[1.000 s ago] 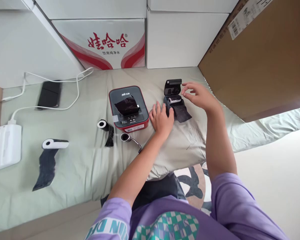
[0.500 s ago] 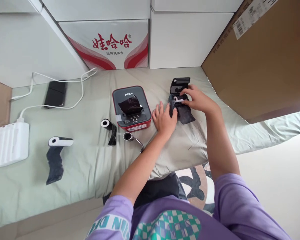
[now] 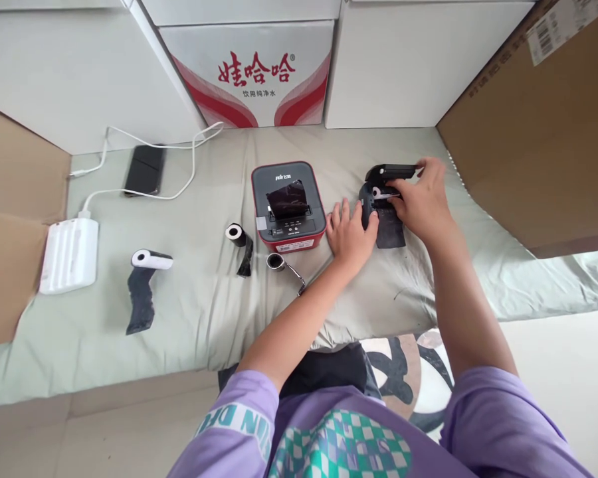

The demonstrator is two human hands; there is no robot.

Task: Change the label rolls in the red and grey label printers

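A small black printer [image 3: 379, 199] lies on the pale green sheet [image 3: 199, 305] with its lid [image 3: 389, 172] partly lowered. A white roll shows inside it and a dark strip [image 3: 389, 229] hangs out of its front. My left hand [image 3: 349, 232] rests against the printer's left side, thumb on its body, fingers spread on the sheet. My right hand [image 3: 422, 196] sits over the printer's right side, fingers on the lid's edge.
A red and grey printer [image 3: 288, 206] stands left of my hands. Loose rolls with dark strips [image 3: 240, 240] [image 3: 147, 272] and a small roll [image 3: 277, 261] lie nearby. A phone [image 3: 144, 169], a white power bank [image 3: 70, 255] with cable, and cartons behind and to the right.
My right hand moved from above the open printer down onto it, then to the lid, which has swung down from upright. The view shifted left. My left hand stayed beside the printer.
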